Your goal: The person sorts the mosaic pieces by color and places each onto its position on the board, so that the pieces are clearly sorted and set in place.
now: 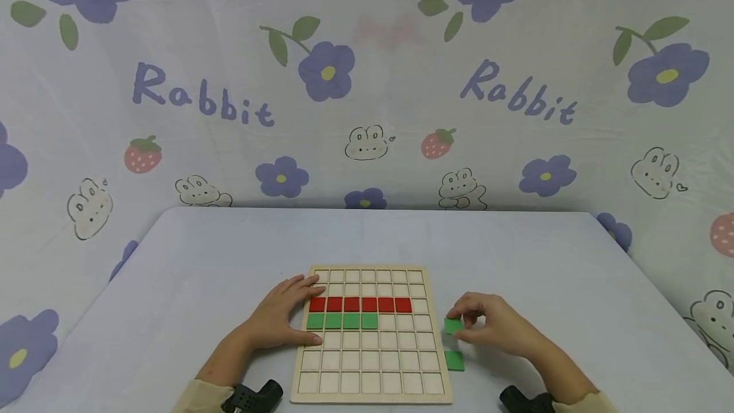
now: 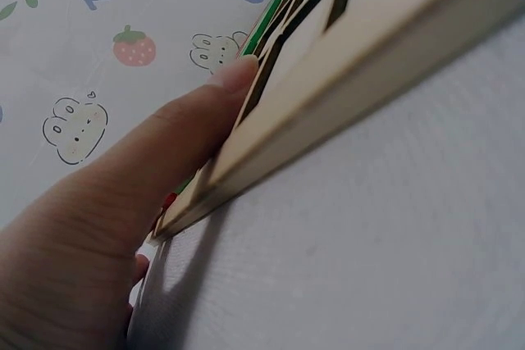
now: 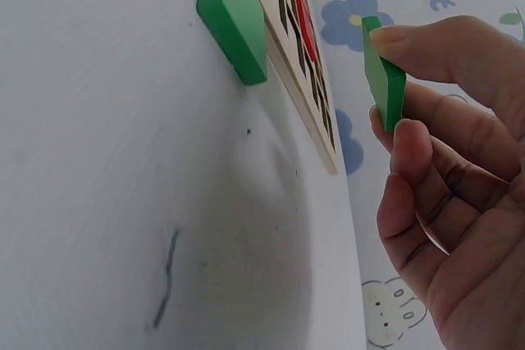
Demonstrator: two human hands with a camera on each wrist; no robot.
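A light wooden grid board [image 1: 373, 382] lies on the table, with a row of several red square tiles [image 1: 352, 304] and, just below it, a shorter row of several green tiles [image 1: 350, 320] starting at the left. My left hand [image 1: 279, 313] rests on the board's left edge, fingers spread; its thumb [image 2: 189, 133] lies across the frame in the left wrist view. Just off the board's right side, my right hand [image 1: 497, 324] pinches a green square tile [image 3: 382, 79] between thumb and fingers, raised over the table. Another green tile [image 1: 455, 361] lies beside the board's lower right edge.
The white tabletop [image 1: 516, 253] spreads around the board. Behind it hangs a pale cloth [image 1: 401, 107] printed with flowers, rabbits and strawberries. A black wrist device [image 1: 252, 396] sits on the left wrist, and a similar one [image 1: 524, 399] on the right.
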